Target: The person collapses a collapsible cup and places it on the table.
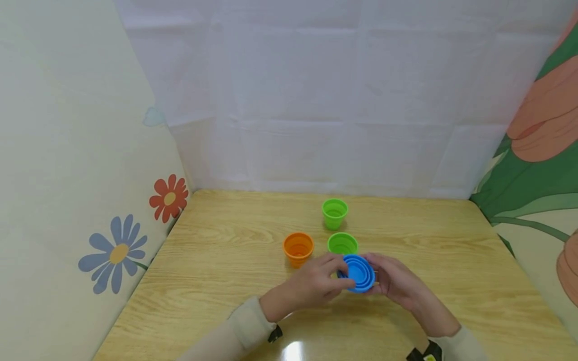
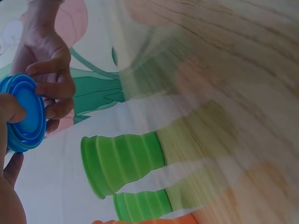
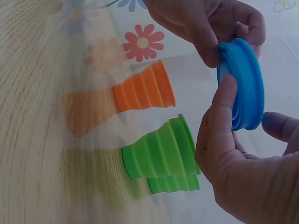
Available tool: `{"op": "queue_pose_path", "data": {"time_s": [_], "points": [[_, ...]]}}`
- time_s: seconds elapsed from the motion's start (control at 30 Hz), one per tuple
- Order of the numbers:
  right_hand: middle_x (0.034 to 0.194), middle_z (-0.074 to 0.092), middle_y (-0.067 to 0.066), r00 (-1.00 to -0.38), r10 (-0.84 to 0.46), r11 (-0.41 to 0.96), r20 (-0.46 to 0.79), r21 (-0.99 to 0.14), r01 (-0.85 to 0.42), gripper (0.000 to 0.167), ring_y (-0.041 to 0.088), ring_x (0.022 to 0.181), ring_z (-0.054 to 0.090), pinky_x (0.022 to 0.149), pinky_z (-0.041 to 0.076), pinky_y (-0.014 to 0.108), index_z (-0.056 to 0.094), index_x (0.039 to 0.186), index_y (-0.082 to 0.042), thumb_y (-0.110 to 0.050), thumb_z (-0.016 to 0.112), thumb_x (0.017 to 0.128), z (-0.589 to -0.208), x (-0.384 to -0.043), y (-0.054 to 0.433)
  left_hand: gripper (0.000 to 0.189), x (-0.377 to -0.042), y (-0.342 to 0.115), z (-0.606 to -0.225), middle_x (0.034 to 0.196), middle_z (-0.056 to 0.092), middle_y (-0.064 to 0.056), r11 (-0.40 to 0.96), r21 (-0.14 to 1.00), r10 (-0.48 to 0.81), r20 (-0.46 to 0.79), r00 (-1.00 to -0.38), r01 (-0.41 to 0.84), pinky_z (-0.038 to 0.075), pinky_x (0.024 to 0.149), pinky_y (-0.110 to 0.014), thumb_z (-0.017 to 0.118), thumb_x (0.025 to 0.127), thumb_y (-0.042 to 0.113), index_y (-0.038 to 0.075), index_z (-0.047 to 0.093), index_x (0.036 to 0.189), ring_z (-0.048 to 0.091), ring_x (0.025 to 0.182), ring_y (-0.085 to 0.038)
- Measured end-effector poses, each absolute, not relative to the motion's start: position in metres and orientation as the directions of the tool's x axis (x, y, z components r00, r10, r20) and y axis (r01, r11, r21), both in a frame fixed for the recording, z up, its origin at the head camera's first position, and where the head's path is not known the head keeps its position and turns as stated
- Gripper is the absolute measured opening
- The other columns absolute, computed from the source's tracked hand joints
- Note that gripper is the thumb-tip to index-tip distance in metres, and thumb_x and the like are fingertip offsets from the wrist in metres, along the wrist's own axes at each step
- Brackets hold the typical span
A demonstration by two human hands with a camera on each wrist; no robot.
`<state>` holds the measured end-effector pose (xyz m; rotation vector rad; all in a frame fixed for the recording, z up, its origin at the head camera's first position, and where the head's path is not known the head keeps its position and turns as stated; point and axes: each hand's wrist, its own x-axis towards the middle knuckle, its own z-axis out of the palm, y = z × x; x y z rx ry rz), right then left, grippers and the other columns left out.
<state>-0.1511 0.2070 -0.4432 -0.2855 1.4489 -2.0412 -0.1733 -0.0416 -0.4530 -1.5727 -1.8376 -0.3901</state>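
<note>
It's a two-handed grip — fingers of the left hand and right hand pinch the blue cup above the surface — orange cup and two green cups nearer its far edge.

it's a pretty shiny wood-grain table with an orange cup standing on it and a nearer green cup just to the right. the farther green cup stands behind, closest to the back. all three are ribbed and open side up.
</note>
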Motion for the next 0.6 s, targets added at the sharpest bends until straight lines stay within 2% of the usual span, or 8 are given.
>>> {"op": "queue_pose_path", "data": {"time_s": [0.17,0.3,0.47,0.6], "points": [[0.113,0.071,0.006,-0.802,-0.568,-0.206,-0.185,-0.911,0.356,0.030,0.017,0.096,0.072,0.084,0.061,0.034,0.060,0.129,-0.005,-0.018,0.042,0.109,-0.4436,-0.1512,0.2083,0.019,-0.1739,-0.0399,-0.4577,0.101,0.065,-0.001,0.232,-0.258,0.768,0.640,-0.014,0.938,0.051,0.102,-0.025,0.080,0.087,0.015,0.023,0.074,0.104,0.062,0.104,-0.020],[0.115,0.070,0.008,-0.807,-0.553,-0.192,-0.206,-0.911,0.365,0.035,0.018,0.097,0.072,0.084,0.061,0.036,0.052,0.136,0.002,-0.011,0.044,0.105,-0.4451,-0.1513,0.2105,0.020,-0.1748,-0.0390,-0.4611,0.102,0.065,-0.002,0.235,-0.267,0.777,0.630,-0.016,0.935,0.051,0.100,-0.024,0.079,0.088,0.015,0.023,0.074,0.105,0.061,0.105,-0.020],[0.115,0.069,0.008,-0.809,-0.555,-0.186,-0.193,-0.919,0.347,0.035,0.018,0.096,0.072,0.084,0.062,0.036,0.051,0.137,0.002,-0.010,0.045,0.105,-0.4459,-0.1510,0.2141,0.021,-0.1759,-0.0362,-0.4627,0.104,0.064,-0.001,0.237,-0.266,0.782,0.622,-0.021,0.935,0.052,0.097,-0.022,0.077,0.090,0.013,0.023,0.073,0.108,0.060,0.104,-0.019],[0.116,0.069,0.008,-0.813,-0.551,-0.176,-0.191,-0.925,0.336,0.036,0.019,0.097,0.072,0.083,0.062,0.036,0.051,0.138,0.003,-0.010,0.045,0.105,-0.4465,-0.1514,0.2169,0.024,-0.1762,-0.0346,-0.4621,0.104,0.064,-0.001,0.237,-0.252,0.782,0.623,-0.030,0.938,0.052,0.095,-0.022,0.077,0.087,0.012,0.021,0.073,0.109,0.060,0.103,-0.018]]}}
